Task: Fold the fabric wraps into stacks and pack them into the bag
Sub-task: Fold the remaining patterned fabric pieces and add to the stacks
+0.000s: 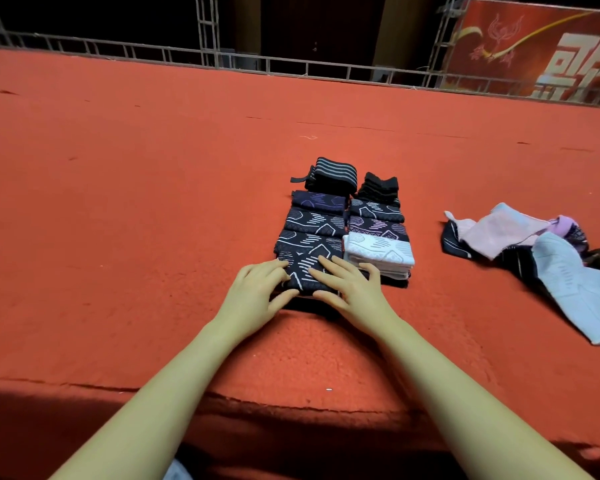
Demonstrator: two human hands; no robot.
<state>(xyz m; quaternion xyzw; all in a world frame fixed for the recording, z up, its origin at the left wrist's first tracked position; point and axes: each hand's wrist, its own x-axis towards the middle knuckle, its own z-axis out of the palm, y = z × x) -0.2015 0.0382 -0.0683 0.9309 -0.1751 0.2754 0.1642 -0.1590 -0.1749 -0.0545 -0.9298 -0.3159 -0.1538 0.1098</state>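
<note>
Both hands, left hand (257,292) and right hand (347,289), press flat-fingered on the nearest dark folded wrap (305,271) fronting the folded rows, where a sideways shove could topple the neighbouring white stack (378,254).

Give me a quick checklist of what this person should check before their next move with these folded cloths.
1. Both hands on the near dark wrap: ok, left hand and right hand press it flat.
2. Folded stacks lined up in two rows: ok.
3. White stack square: ok.
4. Loose pile folded: not ok.
5. Bag within reach: cannot tell, none in view.
</note>
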